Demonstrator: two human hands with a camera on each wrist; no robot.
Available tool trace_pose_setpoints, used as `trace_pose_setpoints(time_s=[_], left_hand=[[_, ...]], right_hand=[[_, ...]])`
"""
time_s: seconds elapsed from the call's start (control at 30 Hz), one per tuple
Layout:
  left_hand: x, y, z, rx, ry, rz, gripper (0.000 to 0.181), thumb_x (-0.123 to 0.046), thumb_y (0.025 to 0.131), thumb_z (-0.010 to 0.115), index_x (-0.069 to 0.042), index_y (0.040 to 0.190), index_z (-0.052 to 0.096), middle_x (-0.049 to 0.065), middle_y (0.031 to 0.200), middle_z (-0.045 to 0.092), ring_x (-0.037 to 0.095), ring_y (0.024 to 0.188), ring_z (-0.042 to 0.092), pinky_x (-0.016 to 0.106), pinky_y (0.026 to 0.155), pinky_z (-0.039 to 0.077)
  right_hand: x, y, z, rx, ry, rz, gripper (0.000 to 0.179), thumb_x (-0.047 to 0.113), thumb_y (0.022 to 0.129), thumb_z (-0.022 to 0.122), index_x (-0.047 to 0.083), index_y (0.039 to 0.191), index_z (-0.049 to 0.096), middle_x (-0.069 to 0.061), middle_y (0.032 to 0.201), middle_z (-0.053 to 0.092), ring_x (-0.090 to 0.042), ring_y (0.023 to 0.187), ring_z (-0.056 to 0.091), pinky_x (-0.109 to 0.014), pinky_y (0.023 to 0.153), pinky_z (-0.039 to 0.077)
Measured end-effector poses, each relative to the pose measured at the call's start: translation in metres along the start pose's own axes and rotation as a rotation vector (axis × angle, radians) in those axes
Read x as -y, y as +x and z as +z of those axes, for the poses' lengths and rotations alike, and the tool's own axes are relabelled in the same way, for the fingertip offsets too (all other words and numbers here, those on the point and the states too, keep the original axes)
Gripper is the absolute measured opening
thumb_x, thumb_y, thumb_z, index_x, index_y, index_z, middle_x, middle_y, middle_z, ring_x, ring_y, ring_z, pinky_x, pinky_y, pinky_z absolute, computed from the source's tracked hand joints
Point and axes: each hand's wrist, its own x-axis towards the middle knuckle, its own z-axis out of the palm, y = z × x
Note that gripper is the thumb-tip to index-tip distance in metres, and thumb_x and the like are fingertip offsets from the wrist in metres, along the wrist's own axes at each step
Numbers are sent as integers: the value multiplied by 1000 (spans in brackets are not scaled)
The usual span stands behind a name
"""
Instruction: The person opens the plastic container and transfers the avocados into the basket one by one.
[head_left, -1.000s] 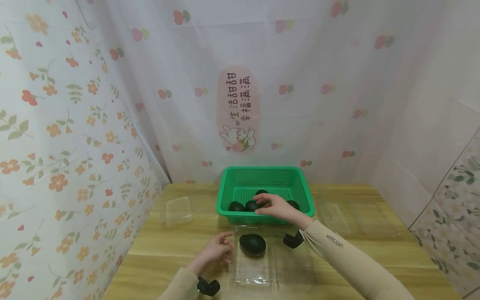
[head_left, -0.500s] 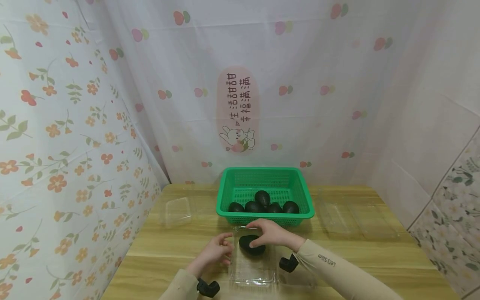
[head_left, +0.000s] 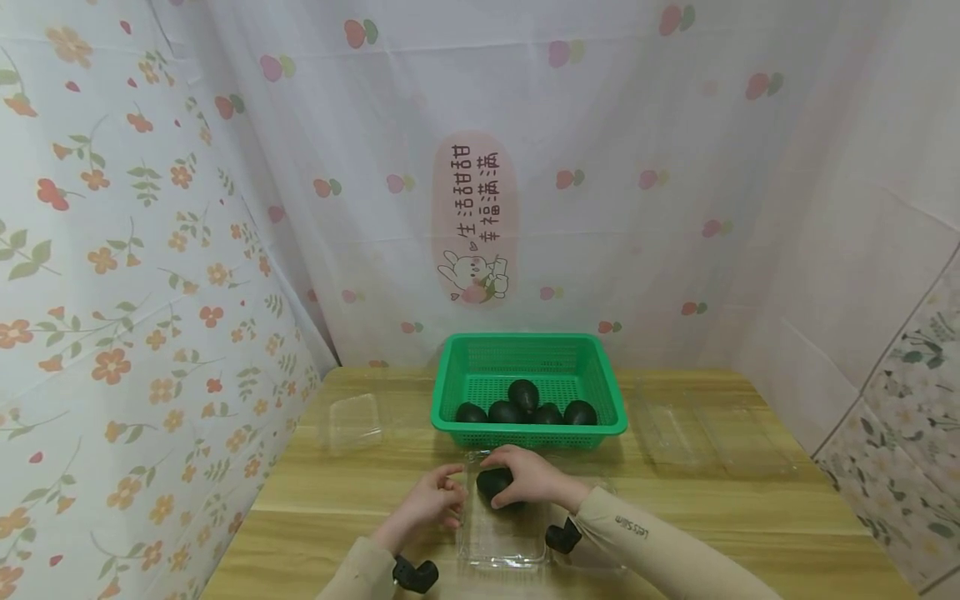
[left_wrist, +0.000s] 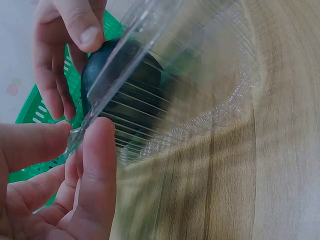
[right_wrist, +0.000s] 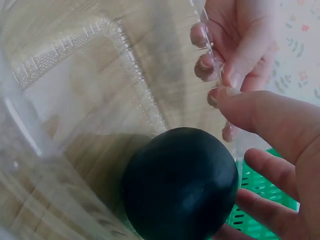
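Observation:
A clear plastic box (head_left: 501, 537) lies on the table in front of me, with a dark avocado (head_left: 491, 482) in its far end. My left hand (head_left: 431, 504) is at the box's left side; in the left wrist view its thumb and forefinger pinch the thin plastic rim (left_wrist: 75, 137). My right hand (head_left: 528, 477) reaches over the box and arches round the avocado, thumb on the near side and fingers on the far side. From the right wrist, the avocado (right_wrist: 182, 182) shows large beside the fingertips. Part of it is hidden under the right hand.
A green slotted basket (head_left: 528, 438) holding several avocados (head_left: 522, 394) stands just beyond the box. One more clear plastic box (head_left: 356, 419) lies at the back left, and clear boxes (head_left: 675, 433) lie at the back right. Printed curtains (head_left: 637, 167) enclose the wooden table (head_left: 330, 492).
My right hand has come from over the basket toward me, down into the box and onto the avocado, which has shifted slightly left. My left hand has stayed at the rim.

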Motion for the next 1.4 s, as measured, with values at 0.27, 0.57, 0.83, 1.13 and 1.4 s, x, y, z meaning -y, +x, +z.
trace_pose_setpoints(time_s=[0.27,0.57,0.83,1.13,1.4], left_hand=[[-1,2,1,-4,2,3,57,0,91,61,12,140,35,5,83,54,15,67,57,30,53,55],[-3,4,2,6,-14,9,57,0,91,60,12,140,34,5,84,54,15,66,57,28,53,55],[-6,5,0,1,-16,3,56,0,91,59,12,140,34,6,86,54,15,68,56,29,53,55],[2,5,-1,-1,-3,-13,58,1,90,60,12,140,34,5,84,54,15,68,56,26,52,54],[8,4,-2,4,-20,-21,58,1,90,59,13,140,33,5,85,55,14,68,56,26,52,54]], right_hand=[[-5,-2,5,18,-73,12,57,25,70,85,12,122,66,-7,121,59,-24,108,57,-36,86,50],[-10,1,10,62,-76,-49,57,21,68,87,12,121,68,-1,114,67,-12,101,58,-24,80,48],[-4,3,6,86,-15,-36,57,16,69,87,12,122,69,1,114,68,-8,93,59,-20,74,47],[-6,1,15,93,-40,-45,58,17,67,88,13,122,69,1,116,68,-6,95,58,-18,74,47],[-6,2,19,83,-72,-74,59,18,65,88,12,121,70,3,111,69,-2,89,58,-15,71,46]])
